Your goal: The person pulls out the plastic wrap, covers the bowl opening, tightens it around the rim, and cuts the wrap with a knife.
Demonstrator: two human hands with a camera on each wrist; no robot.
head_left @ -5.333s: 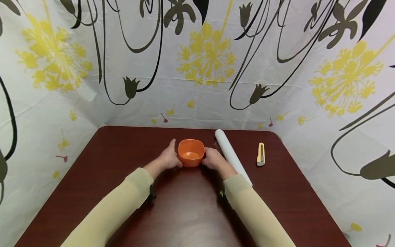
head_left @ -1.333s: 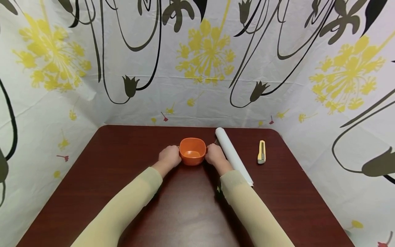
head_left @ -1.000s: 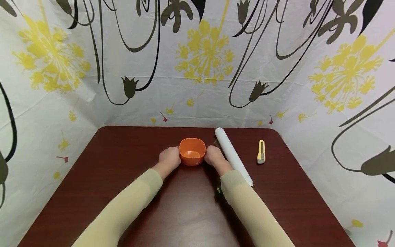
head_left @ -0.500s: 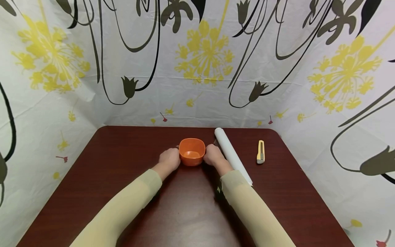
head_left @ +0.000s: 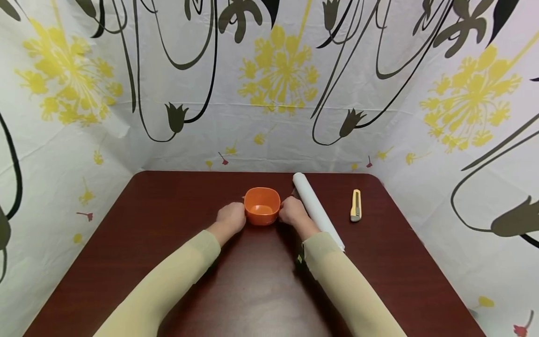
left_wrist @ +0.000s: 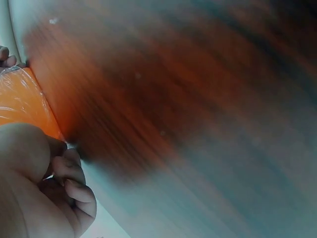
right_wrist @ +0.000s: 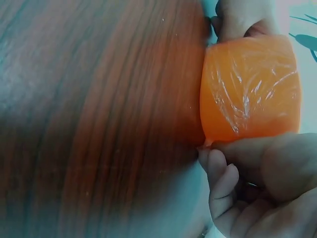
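Note:
An orange bowl [head_left: 262,216] stands on the table between both hands. Clear plastic wrap [right_wrist: 241,106] clings to its outside, shiny and creased in the wrist views. At the bowl's left side my left hand [head_left: 231,217] has curled fingers, pinching the wrap low by the bowl; its fingertips are partly hidden in the left wrist view. My right hand [head_left: 293,212] is at the other side. In the right wrist view its thumb and forefinger pinch a gathered bit of wrap at the bowl's lower edge.
A long white roll [head_left: 316,209] lies slanted just right of the right hand. Farther right is a yellow box cutter [head_left: 356,206]. The dark red-brown table [head_left: 181,196] ends at a patterned cloth backdrop [head_left: 202,154] behind and at the sides.
Over five seconds ago the left hand had its thumb spread beside the bowl; now its fingers are curled in. During the last second hands and bowl have stayed almost still.

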